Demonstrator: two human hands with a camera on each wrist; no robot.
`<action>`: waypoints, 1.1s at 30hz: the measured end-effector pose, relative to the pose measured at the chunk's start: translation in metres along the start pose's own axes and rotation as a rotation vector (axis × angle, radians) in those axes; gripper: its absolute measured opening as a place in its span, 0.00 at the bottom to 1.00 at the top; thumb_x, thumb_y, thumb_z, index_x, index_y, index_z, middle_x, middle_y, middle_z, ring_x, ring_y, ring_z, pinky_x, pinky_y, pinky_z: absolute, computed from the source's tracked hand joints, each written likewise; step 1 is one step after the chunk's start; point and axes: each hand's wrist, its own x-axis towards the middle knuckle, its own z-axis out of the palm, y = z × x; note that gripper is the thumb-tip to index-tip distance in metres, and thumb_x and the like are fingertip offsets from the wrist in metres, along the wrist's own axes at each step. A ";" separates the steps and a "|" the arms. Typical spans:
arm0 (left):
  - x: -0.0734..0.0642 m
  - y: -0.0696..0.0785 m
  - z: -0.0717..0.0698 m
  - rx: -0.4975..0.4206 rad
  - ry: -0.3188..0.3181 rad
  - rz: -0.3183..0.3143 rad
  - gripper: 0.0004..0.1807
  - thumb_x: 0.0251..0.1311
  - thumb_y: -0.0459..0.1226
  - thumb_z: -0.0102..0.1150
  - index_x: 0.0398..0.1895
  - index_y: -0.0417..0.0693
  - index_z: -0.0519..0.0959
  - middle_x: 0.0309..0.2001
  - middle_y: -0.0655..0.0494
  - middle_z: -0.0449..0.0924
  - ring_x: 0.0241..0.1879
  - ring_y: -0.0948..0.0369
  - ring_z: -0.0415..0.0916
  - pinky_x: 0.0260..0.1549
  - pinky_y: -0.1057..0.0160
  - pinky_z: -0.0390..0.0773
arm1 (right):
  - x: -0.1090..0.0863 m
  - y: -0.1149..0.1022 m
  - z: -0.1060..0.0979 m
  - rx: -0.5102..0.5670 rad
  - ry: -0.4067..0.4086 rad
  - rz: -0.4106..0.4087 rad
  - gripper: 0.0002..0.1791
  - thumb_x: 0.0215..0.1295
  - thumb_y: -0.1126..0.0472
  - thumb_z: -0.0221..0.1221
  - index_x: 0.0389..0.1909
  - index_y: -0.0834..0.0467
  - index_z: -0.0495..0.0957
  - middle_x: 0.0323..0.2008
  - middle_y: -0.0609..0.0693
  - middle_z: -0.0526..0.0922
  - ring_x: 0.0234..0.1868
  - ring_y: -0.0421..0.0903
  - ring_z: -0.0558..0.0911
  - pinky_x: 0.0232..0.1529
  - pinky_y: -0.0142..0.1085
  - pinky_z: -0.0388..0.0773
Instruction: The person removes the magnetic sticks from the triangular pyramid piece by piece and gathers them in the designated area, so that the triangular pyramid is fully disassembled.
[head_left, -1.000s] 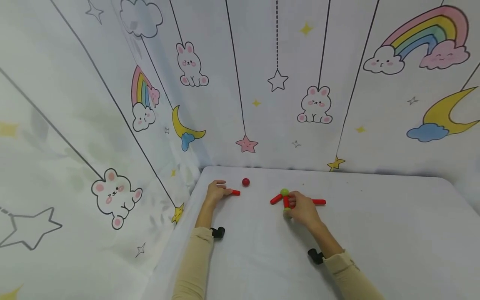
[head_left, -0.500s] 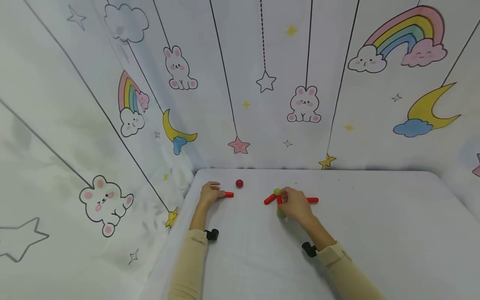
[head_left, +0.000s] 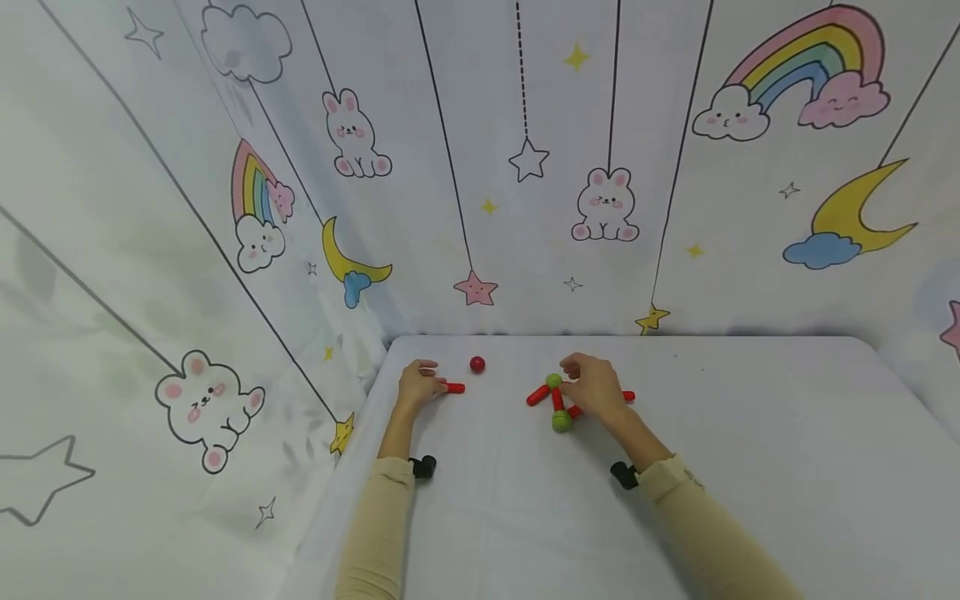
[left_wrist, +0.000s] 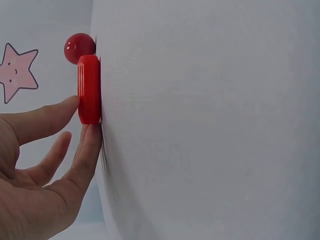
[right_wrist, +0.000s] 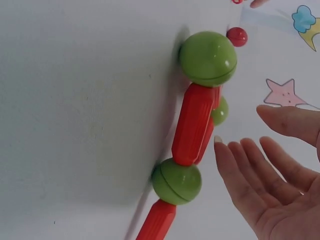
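My left hand (head_left: 417,387) holds one end of a red rod (left_wrist: 89,90) between thumb and a finger, while the rod lies on the table. A glossy red ball (left_wrist: 80,48) sits just beyond the rod. My right hand (head_left: 596,387) hovers with fingers spread beside a joined chain of red rods and green balls. In the right wrist view, the nearest green ball (right_wrist: 208,58) meets a red stick (right_wrist: 192,125), which leads to another green ball (right_wrist: 176,181) and a further stick (right_wrist: 156,222). A third green ball (right_wrist: 219,110) shows behind. In the head view, my right hand covers part of the chain.
A white cloth covers the table (head_left: 480,500). Behind and to the left hangs a printed curtain (head_left: 420,167) with rabbits, stars and rainbows. Both wrists wear small black cameras.
My right hand has let go of the chain and lifted slightly, fingers spreading, so the near green ball is uncovered. My left hand stays at its red rod. The head view has shifted a little.
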 end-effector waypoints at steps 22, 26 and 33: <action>-0.024 0.026 0.021 -0.088 0.020 0.172 0.27 0.55 0.22 0.71 0.60 0.35 0.78 0.62 0.32 0.74 0.57 0.44 0.82 0.47 0.57 0.87 | 0.017 0.009 0.020 0.025 -0.115 0.113 0.24 0.66 0.65 0.67 0.62 0.62 0.78 0.57 0.60 0.84 0.57 0.57 0.83 0.57 0.51 0.82; -0.033 0.036 0.034 -0.102 -0.060 0.173 0.28 0.56 0.24 0.72 0.62 0.35 0.77 0.62 0.33 0.75 0.56 0.46 0.83 0.44 0.61 0.87 | 0.021 0.008 0.023 0.024 -0.126 0.115 0.25 0.66 0.65 0.67 0.63 0.62 0.78 0.59 0.60 0.83 0.58 0.58 0.82 0.57 0.51 0.82; -0.048 0.050 0.057 -0.119 -0.304 0.141 0.31 0.59 0.30 0.74 0.64 0.33 0.73 0.61 0.33 0.73 0.50 0.45 0.84 0.45 0.53 0.87 | 0.026 0.004 0.028 0.014 -0.108 0.093 0.23 0.66 0.66 0.65 0.62 0.65 0.78 0.59 0.63 0.83 0.57 0.60 0.82 0.57 0.54 0.80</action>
